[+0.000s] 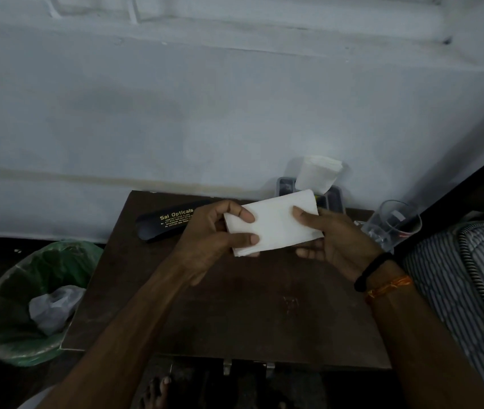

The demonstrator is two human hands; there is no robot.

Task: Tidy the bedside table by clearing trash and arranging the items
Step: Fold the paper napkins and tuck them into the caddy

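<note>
A folded white tissue (273, 224) is held flat above the dark wooden bedside table (235, 314). My left hand (214, 237) pinches its left edge with thumb and fingers. My right hand (332, 240) grips its right edge, thumb on top and fingers underneath. Behind my left hand a black spectacle case (161, 224) with gold lettering lies on the table. At the back stands a dark holder (333, 199) with another white tissue (317, 172) sticking up from it. A clear glass (394, 224) stands at the table's right edge.
A bin lined with a green bag (28, 305) sits on the floor left of the table, with a crumpled plastic bag (55, 308) inside. A striped mattress (465, 278) borders the table on the right. A pale wall runs behind.
</note>
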